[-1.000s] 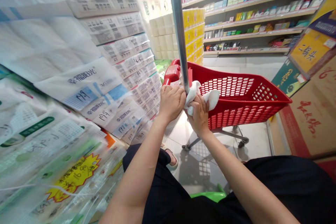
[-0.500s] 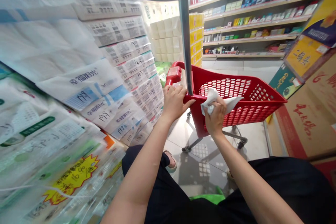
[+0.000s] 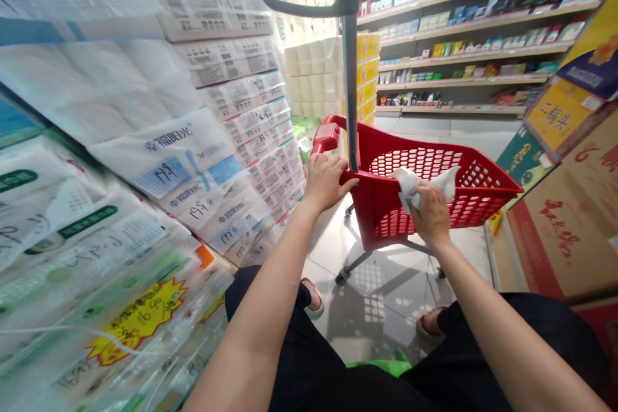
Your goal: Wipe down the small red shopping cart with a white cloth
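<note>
A red plastic shopping cart with a perforated basket stands in front of me on dark wheels. My left hand is closed around the cart's handle end, thumb stretched along the red rim. Pressed to the top rim of the basket's near side is a crumpled white cloth or tissue, and my right hand grips it with bent fingers. Part of the cloth sticks out past the fingers on both sides. A grey metal pole rises beside the cart's handle, in front of the far rim.
Stacked white paper packs rise close on the left, with a yellow price tag lower down. Cardboard boxes line the right side. Shelves of small goods stand behind. Something green lies below, between my legs.
My right hand has slid the white cloth to the right along the basket's rim, away from the handle. My left hand keeps its hold on the handle. The view has shifted slightly.
</note>
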`<state>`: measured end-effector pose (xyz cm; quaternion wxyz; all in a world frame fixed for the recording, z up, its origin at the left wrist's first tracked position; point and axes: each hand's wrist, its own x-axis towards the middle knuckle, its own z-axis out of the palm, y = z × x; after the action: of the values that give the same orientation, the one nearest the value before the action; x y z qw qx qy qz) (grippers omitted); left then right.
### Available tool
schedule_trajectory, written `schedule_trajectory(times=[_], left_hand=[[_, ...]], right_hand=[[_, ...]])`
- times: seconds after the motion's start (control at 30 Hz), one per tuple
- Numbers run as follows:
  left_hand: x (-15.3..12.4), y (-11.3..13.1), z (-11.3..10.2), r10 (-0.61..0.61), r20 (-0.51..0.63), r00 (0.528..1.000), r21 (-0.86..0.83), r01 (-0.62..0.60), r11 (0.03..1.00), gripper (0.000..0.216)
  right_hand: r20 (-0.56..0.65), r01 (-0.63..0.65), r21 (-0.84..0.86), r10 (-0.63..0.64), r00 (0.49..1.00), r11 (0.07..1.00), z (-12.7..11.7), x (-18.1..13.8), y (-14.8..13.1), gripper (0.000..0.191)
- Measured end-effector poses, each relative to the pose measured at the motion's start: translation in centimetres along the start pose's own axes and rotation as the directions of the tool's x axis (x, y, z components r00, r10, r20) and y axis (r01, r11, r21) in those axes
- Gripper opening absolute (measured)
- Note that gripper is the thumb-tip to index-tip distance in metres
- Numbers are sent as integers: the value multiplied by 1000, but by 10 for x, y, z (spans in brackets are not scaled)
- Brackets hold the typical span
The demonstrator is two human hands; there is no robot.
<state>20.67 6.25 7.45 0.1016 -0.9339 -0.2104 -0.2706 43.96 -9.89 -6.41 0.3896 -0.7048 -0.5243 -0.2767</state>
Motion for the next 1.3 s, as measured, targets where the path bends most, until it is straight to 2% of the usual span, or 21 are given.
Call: schedule_trajectory(times=[0.1,0.2,0.3,0.4,0.5,0.6,0.7,0.77,0.9,1.0,1.07,1.13,1.23,1.3], left_hand=[[-1,3,0,2,-12,1000,0,-2,1000,35],[-1,8,1,-12,-18,1000,-11,12,1000,39],[2,12,2,-31,-14,999,-14,30,999,41],[4,14,3,-29,-14,999,-15,28,999,39],[4,13,3,-20,-15,1000,-11,20,1000,36],[1,8,1,-16,-18,1000,-6,16,1000,34],[-2,1,-2,0,-13,1000,-14,0,1000,34],[-5,-4,-4,6,-2,1000,-23,-6,1000,36],[-10,-12,-8,-11,-3,1000,-39,11,999,38],[-13,-14,-11,-15,-15,1000,-48,14,999,38],[-14,-13,-13,-11,-11,1000,-47,10,999,37],[-14,-11,-13,-8,-7,1000,-47,8,999,37],[-14,-10,-12,-2,-7,1000,-41,2,999,32],[-14,-10,-11,3,-4,1000,-22,-3,1000,26]], right_hand=[[17,-43,-37,43,999,998,-19,-9,36,29],[-2,-150,-94,151,989,984,-28,-3,36,34],[-42,-213,-84,210,977,974,-23,15,1,37],[20,-104,17,104,994,994,-13,38,-53,35],[24,-44,125,41,999,991,-7,56,-102,33],[23,19,208,-24,999,978,-6,63,-125,32],[72,84,244,-104,992,966,-11,58,-117,33],[111,58,231,-85,990,971,-17,51,-97,33],[181,-174,122,150,972,977,-30,36,-53,34],[200,-294,77,274,941,953,-37,39,-45,35],[167,-332,149,307,937,932,-38,50,-59,34],[129,-325,283,301,945,902,-35,67,-84,35],[115,-243,474,214,970,846,-23,91,-128,36],[139,-192,526,139,980,828,-12,99,-150,39]])
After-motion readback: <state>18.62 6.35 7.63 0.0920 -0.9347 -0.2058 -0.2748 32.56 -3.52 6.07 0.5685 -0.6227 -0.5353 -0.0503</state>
